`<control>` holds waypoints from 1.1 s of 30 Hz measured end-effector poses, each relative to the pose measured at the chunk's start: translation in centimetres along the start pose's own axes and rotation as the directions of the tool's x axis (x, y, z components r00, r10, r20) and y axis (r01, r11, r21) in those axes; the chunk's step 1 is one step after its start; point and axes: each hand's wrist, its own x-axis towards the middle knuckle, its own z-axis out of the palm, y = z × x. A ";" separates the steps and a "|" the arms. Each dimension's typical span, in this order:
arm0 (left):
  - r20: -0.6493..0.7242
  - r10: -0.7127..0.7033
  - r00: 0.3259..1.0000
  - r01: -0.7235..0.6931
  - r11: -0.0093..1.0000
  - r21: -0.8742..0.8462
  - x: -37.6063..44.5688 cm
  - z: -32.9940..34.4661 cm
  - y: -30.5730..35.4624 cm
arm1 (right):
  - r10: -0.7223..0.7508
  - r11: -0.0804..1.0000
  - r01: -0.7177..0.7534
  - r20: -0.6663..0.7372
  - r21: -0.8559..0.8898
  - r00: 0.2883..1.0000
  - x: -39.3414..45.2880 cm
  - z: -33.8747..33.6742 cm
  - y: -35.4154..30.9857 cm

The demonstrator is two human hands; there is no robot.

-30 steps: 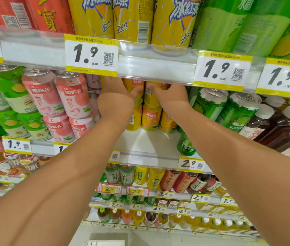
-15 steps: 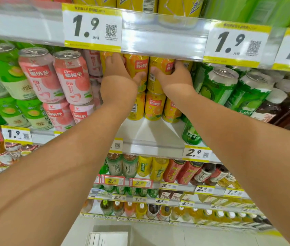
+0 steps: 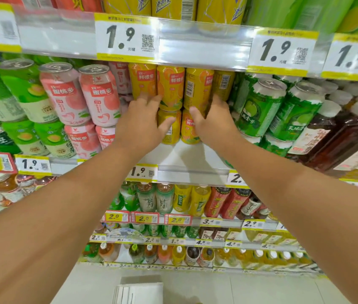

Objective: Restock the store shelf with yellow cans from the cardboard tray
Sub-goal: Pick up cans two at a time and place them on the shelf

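Hands, left (image 3: pixel 141 126) and right (image 3: pixel 214 123), spread loose against glossy cylindrical yellow cans (image 3: pixel 170 88) stacked on the shelf (image 3: pixel 191 159)

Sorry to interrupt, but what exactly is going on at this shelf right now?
A person is restocking yellow cans on a store shelf, between the pink cans and the green cans. The yellow cans stand two layers high. The left hand and the right hand are spread open against the front of the stack, gripping no can. The cardboard tray cannot be made out with certainty.
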 end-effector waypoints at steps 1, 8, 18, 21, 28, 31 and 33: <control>0.020 0.035 0.999 -0.036 0.999 0.027 -0.4 0.0 -0.3 | -0.038 0.999 0.038 0.000 -0.039 0.999 -0.8 0.2 0.2; 0.113 0.151 0.982 -0.167 0.974 0.154 -4.4 0.2 -0.8 | -0.314 0.859 0.351 0.159 -0.372 0.936 -6.1 0.7 3.5; 0.141 0.069 0.988 -0.095 0.978 0.187 -12.2 2.1 4.6 | -0.450 0.803 0.513 0.255 -0.304 0.856 -11.2 -2.1 9.7; 0.164 0.039 0.986 -0.071 0.979 0.192 -15.3 3.7 6.6 | -0.463 0.792 0.539 0.293 -0.286 0.836 -13.3 -2.8 12.4; 0.293 -0.052 0.955 -0.012 0.978 0.211 -23.0 8.3 8.3 | -0.407 0.793 0.539 0.412 -0.284 0.815 -18.3 -1.0 17.8; 0.300 -0.065 0.952 0.011 0.984 0.177 -26.0 11.4 7.8 | -0.397 0.789 0.538 0.422 -0.298 0.815 -20.7 1.9 20.7; 0.293 -0.075 0.953 0.031 0.988 0.153 -28.3 13.8 7.0 | -0.390 0.804 0.525 0.418 -0.279 0.820 -22.4 4.2 22.6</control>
